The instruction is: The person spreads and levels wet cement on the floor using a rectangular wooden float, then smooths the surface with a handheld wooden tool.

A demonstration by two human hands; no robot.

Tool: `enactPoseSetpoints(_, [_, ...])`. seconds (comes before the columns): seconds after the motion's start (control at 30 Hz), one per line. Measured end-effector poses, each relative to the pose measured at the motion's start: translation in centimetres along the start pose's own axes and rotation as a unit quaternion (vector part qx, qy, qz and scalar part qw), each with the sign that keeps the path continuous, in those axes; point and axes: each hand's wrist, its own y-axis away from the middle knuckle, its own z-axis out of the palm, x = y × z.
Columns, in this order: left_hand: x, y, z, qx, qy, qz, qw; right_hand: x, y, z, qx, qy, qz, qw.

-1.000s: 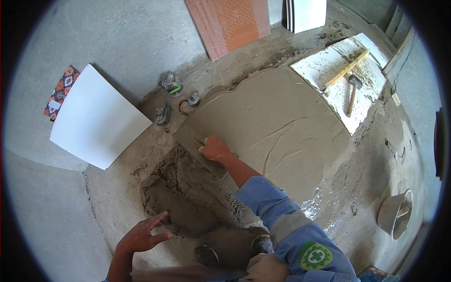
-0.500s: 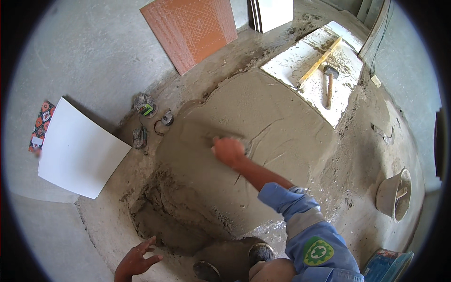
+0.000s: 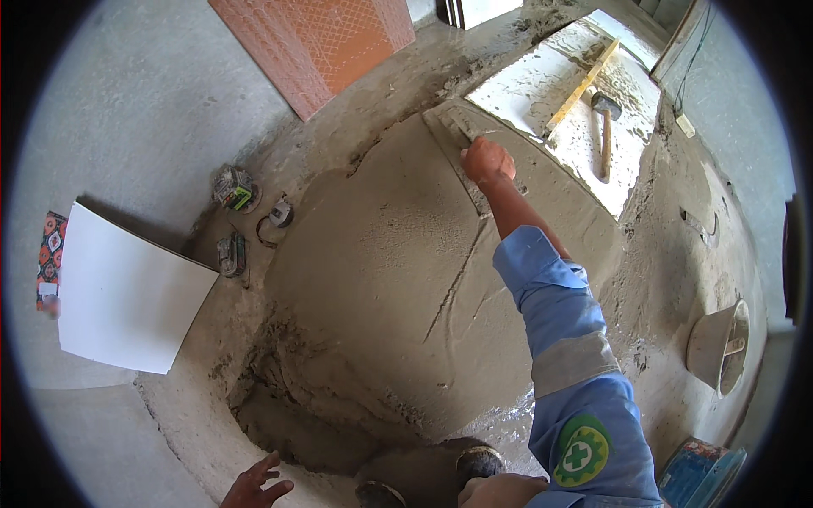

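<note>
My right hand (image 3: 489,162) is stretched far out, its fingers wrapped round the handle of a flat finishing trowel (image 3: 451,152). The mud-coated blade lies on the wet mortar bed (image 3: 373,254), close to the near corner of the laid white tiles. Behind the trowel the mortar is smooth in parts, with a grainy patch and a long scored line. Low on the left, my left hand (image 3: 257,484) hangs with fingers spread, holding nothing, near the rough hollow at the mortar's edge.
A rubber mallet (image 3: 605,127) and a yellow level (image 3: 584,89) lie on the mortar-smeared white tiles (image 3: 627,178). An orange tile (image 3: 330,51) and white tiles (image 3: 127,288) lean on the wall. A tape measure (image 3: 280,213), power tool (image 3: 235,187) and bucket (image 3: 718,349) stand around.
My right hand has swept the trowel away from me and to the right, from the middle of the mortar to its far edge. My left hand stays low, still spread.
</note>
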Motion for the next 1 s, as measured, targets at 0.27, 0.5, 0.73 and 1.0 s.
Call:
enactPoseSetpoints(0.27, [0.7,-1.2,-0.5,-0.017,-0.041,0.011,0.999,3.5,2.6,-0.8,0.018,-0.059,0.082,0.995])
enactPoseSetpoints(0.5, [2.0,-1.0,-0.9,-0.019,-0.095,0.074,0.993,8.0,7.4,-1.8,0.000,-0.088,0.108,0.990])
enactPoseSetpoints(0.73, [3.5,0.6,-0.9,-0.007,-0.079,0.093,0.992,12.8,13.1,-2.7,0.040,-0.086,0.185,0.978])
enactPoseSetpoints(1.0, [3.7,2.4,-0.2,0.022,-0.031,0.044,0.998,19.2,21.0,-3.9,0.057,-0.077,0.192,0.977])
